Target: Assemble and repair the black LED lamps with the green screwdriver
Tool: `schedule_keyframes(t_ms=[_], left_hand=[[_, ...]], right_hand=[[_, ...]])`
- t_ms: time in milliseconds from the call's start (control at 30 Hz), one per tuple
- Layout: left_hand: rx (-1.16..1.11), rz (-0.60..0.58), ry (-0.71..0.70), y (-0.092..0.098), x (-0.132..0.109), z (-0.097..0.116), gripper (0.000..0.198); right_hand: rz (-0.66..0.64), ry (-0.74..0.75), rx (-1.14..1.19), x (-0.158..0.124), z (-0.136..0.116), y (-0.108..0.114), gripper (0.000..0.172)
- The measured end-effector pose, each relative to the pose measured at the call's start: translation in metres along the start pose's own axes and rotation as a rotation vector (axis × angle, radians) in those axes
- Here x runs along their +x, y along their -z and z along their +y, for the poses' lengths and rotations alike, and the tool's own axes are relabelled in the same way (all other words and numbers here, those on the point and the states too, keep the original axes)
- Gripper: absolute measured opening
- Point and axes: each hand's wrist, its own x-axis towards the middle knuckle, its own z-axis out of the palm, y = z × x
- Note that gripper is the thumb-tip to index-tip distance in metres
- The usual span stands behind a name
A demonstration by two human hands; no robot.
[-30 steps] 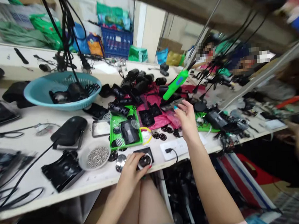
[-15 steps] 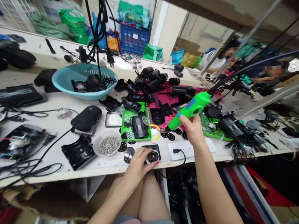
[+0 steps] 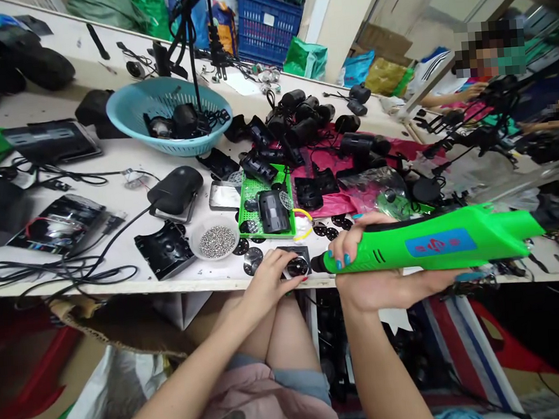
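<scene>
My left hand (image 3: 272, 277) is closed around the rim of a small round black part (image 3: 297, 267), which rests on a dark square block (image 3: 303, 252) at the table's front edge. Level with it, a bright green electric screwdriver (image 3: 420, 244) lies across my right hand (image 3: 360, 267), which grips it near the front. The dark nose of the screwdriver points left and ends close beside the round part; whether they touch I cannot tell. Left of my left hand is a perforated metal disc (image 3: 253, 261), and behind it a bowl of small screws (image 3: 217, 240).
A green tray (image 3: 288, 234) of black parts stands behind my hands, with a yellow loop (image 3: 305, 233) beside it. Further back is a blue basket (image 3: 124, 121). Black housings (image 3: 165, 249) and cables (image 3: 92, 270) cover the left side. Co-workers sit at the far right.
My right hand has swung the electric screwdriver down from above the table to beside the round part, now nearly level. My left hand stays at that part. The view has shifted.
</scene>
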Motion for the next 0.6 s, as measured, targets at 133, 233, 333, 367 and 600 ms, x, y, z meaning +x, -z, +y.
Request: schedule_keyframes(t_ms=[133,233,333,367,600], left_hand=[[-0.025,0.004,0.008,0.000,0.000,0.000,0.037],[-0.034,0.002,0.006,0.000,0.000,0.001,0.038],[-0.030,-0.012,0.023,0.002,0.000,0.003,0.038],[-0.030,-0.015,0.025,0.002,0.000,0.004,0.038],[-0.018,-0.019,0.018,0.005,-0.001,0.006,0.036]], right_hand=[[0.001,-0.008,0.011,-0.001,0.008,-0.003,0.079],[0.005,0.016,0.002,-0.003,0.009,-0.003,0.079],[-0.011,0.010,0.003,-0.003,0.011,-0.003,0.078],[-0.019,-0.004,0.013,-0.003,0.012,-0.002,0.078],[-0.077,-0.036,0.062,-0.006,0.017,0.003,0.081]])
